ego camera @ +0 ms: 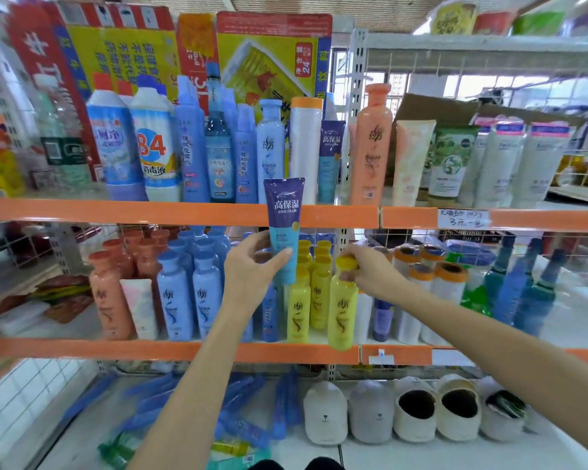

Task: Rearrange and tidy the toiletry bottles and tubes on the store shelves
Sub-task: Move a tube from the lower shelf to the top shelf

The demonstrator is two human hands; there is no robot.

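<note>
My left hand (252, 266) grips a purple-and-teal tube (284, 218) by its lower end and holds it upright in front of the orange shelf edge (150, 212). My right hand (367, 269) pinches the cap of a yellow bottle (343, 307) at the front of the middle shelf; the bottle leans slightly over the lower orange edge (116, 347). More yellow bottles (308, 300) stand behind it. A matching purple-and-teal tube (330, 161) stands on the top shelf between a white bottle with an orange cap (304, 147) and a tall peach bottle (370, 147).
Blue bottles (187, 293) and peach bottles (112, 283) fill the middle shelf's left. White rolls with orange caps (435, 286) and dark teal bottles (523, 293) stand to the right. Cleaner bottles (153, 144) line the top shelf. Slippers (414, 412) and blue tubes (245, 422) lie on the bottom shelf.
</note>
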